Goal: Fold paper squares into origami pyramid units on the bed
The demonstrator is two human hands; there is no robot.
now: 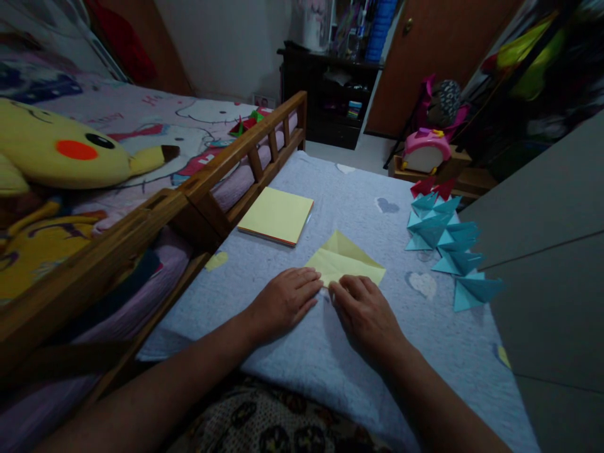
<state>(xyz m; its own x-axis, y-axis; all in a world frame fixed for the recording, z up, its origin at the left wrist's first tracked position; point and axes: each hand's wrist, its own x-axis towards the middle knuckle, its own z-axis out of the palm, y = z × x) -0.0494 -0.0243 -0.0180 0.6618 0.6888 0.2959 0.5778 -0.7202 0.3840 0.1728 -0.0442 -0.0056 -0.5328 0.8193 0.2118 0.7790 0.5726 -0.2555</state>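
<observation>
I see my left hand [285, 299] lying flat, palm down, with the fingers close together. Its fingertips touch the near corner of the folded sheet [346, 261]. My right hand [365, 311] sits just beside it with the fingers bent onto the same corner. I cannot tell whether they pinch the paper or only press it. The two hands nearly meet at the fingertips.

The sheet is yellow and folded to a point on its far side. It lies on the pale blue blanket [330, 365], directly beyond both hands.

A stack [276, 215] of yellow squares lies farther off to the left, near the wooden rail [226, 167]. To the right a row of blue folded pieces [443, 245] runs along the blanket's edge, with red pieces [431, 187] at its far end. A yellow plush [61, 151] rests beyond the rail.
</observation>
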